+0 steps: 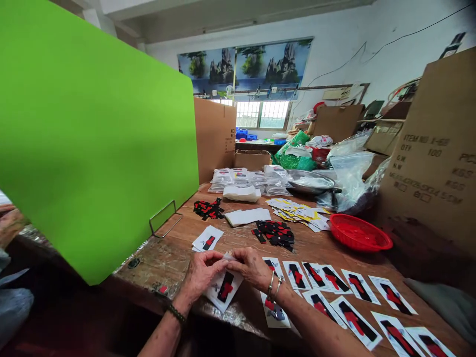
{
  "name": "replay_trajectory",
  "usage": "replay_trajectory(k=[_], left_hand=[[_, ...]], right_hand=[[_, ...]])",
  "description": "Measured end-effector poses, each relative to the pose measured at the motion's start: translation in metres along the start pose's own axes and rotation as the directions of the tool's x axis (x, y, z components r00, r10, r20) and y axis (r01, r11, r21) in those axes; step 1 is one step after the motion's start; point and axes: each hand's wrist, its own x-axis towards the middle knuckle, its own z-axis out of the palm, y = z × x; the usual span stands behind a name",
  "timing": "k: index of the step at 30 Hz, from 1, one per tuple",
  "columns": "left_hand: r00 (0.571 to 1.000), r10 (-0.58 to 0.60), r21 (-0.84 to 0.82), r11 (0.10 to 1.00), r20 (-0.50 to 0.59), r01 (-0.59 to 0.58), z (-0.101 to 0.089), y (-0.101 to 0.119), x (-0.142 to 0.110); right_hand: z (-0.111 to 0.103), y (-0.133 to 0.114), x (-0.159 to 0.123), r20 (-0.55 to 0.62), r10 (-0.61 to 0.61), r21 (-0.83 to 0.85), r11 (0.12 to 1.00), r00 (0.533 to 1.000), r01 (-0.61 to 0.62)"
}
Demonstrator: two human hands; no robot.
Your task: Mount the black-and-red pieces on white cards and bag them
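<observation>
My left hand [203, 272] and my right hand [252, 267] meet over a white card [224, 289] that carries a black and red piece. Both hands pinch the card's top edge, fingers closed on it. The card hangs tilted just above the near edge of the wooden table [178, 258]. To the right of my hands, several more white cards with black and red pieces [334, 292] lie in two rows. One more card [208, 239] lies just beyond my left hand.
Two piles of loose black and red pieces [275, 234] [208, 209], stacks of white and yellow cards [297, 212], a red basket [359, 233], a metal bowl [310, 182], bagged goods [253, 179] and cardboard boxes [435, 158] crowd the table. A green panel [92, 139] covers the left. Another person's hand [9, 225] shows far left.
</observation>
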Motion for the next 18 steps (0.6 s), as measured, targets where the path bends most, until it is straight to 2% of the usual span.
replay_trajectory(k=[3, 5, 7, 9, 13, 16, 18], left_hand=[[1.000, -0.017, 0.050, 0.999, 0.014, 0.017, 0.000, -0.001, 0.020], [1.000, -0.012, 0.071, 0.997, -0.014, 0.013, -0.002, -0.006, 0.034], [0.998, 0.008, 0.136, 0.991, -0.069, 0.001, -0.010, -0.011, 0.050], [0.986, 0.038, 0.237, 0.971, -0.162, 0.002, -0.022, -0.013, 0.067], [0.949, 0.083, 0.453, 0.889, -0.304, 0.068, -0.043, -0.016, 0.100], [0.936, 0.100, 0.595, 0.793, -0.336, 0.129, -0.051, -0.022, 0.117], [0.949, 0.111, 0.681, 0.721, -0.296, 0.128, -0.054, -0.029, 0.123]], right_hand=[[-0.002, 0.004, 0.016, -0.007, -0.032, -0.068, 0.997, 0.999, 0.031], [-0.006, 0.009, 0.027, 0.027, 0.007, -0.063, 0.998, 1.000, -0.005], [-0.013, 0.019, 0.041, 0.040, 0.047, -0.104, 0.994, 0.998, -0.043], [-0.025, 0.030, 0.056, -0.033, 0.066, -0.248, 0.966, 0.997, -0.072], [-0.049, 0.055, 0.090, -0.234, 0.065, -0.475, 0.863, 0.970, -0.173], [-0.060, 0.070, 0.117, -0.269, 0.089, -0.539, 0.811, 0.959, -0.226], [-0.064, 0.077, 0.133, -0.259, 0.100, -0.580, 0.779, 0.961, -0.238]])
